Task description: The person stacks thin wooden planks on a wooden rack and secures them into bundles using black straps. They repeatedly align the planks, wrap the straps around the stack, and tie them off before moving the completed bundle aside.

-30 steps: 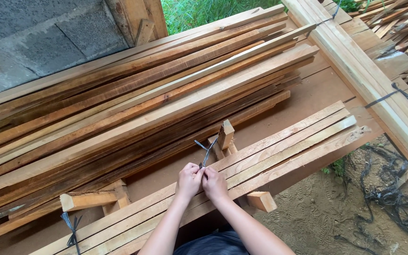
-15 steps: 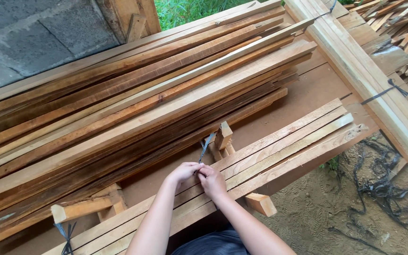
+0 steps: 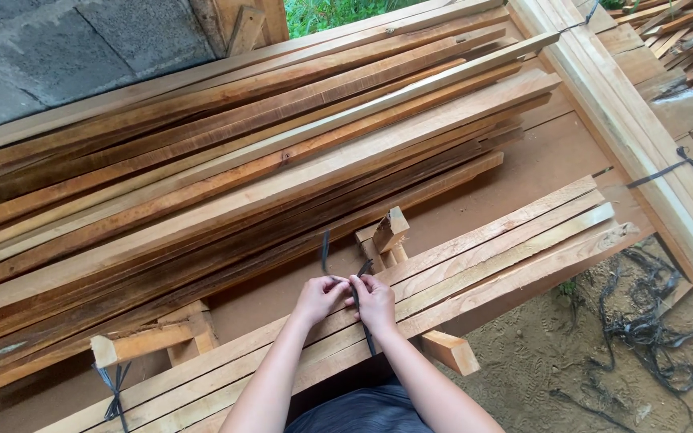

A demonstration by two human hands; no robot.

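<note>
on four slats [image 3: 475,265], two hands, one strap [image 3: 325,250]

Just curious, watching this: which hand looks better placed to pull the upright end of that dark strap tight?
Probably the left hand: the upright strap end rises right above its fingers. The right hand pinches the knot over the slat bundle.

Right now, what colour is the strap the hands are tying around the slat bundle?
Black strap, plain, seen in the head view against the pale slats.

A grey block wall [image 3: 58,48] rises behind, grass [image 3: 338,12] beyond, sandy ground [image 3: 603,369] below, in daylight.
</note>
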